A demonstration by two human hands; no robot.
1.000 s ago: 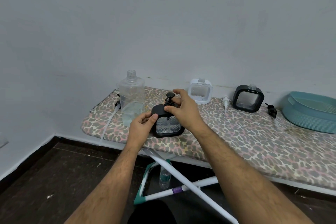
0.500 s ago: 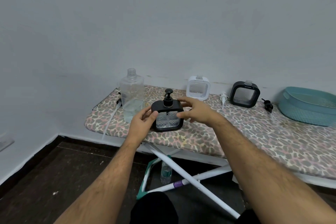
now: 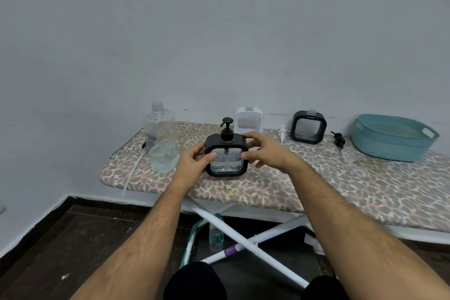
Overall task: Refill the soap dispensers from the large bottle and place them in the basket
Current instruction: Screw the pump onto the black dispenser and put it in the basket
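The black soap dispenser point(image 3: 226, 152) stands near the left end of the ironing board point(image 3: 341, 185), pump on. The left hand point(image 3: 192, 162) and right hand point(image 3: 265, 151) each pinch one side. The teal basket point(image 3: 392, 137) waits far off at 3 o'clock. A loose grip could drop and spill it on the way.

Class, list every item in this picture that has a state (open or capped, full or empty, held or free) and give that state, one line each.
Large bottle: uncapped, partly full.
Black dispenser: pump on, held upright.
Left hand: grips the dispenser's left side.
Right hand: holds its right side.
White dispenser: pump off.
Second black dispenser: pump off.
White pump: lying loose.
Black pump: lying loose.
Basket: no dispenser visible inside.
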